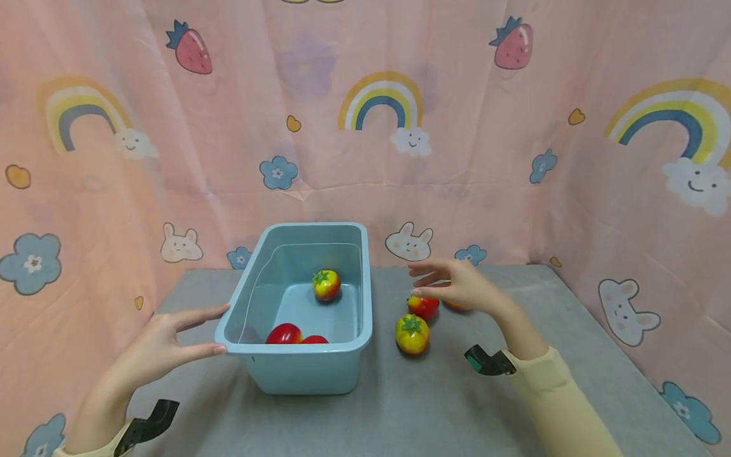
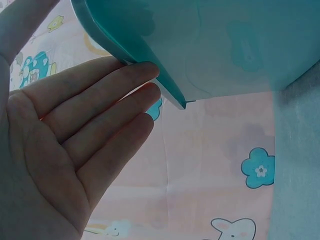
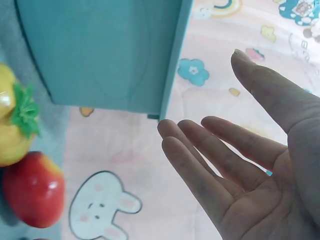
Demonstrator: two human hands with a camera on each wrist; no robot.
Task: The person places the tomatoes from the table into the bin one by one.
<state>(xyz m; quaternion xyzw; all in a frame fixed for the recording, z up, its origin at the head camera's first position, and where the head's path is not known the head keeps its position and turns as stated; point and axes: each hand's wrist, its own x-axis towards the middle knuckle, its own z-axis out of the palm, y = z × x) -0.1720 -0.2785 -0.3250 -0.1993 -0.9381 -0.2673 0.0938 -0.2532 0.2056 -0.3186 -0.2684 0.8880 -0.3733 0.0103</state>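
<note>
A light blue plastic bin point(image 1: 308, 371) stands on the table. Inside it lie a yellow-red toy tomato point(image 1: 327, 285) with a green top and two red fruits point(image 1: 283, 333), partly hidden by the front wall. My left hand point(image 1: 162, 346) touches the bin's left rim, its fingers fairly straight and thumb apart. My right hand point(image 1: 459, 285) hovers to the right of the bin, holding nothing, with fingers extended. Below it sit a yellow toy tomato point(image 1: 412, 334) with a green star-shaped top, a red fruit point(image 3: 34, 190), and another fruit point(image 1: 457, 306) mostly hidden by the hand.
A grey cloth-like surface covers the table point(image 1: 434, 406). Behind and at both sides hangs a pink curtain point(image 1: 457, 158) printed with rainbows, rabbits, flowers and strawberries. Each wrist wears a black strap mount point(image 1: 490, 362).
</note>
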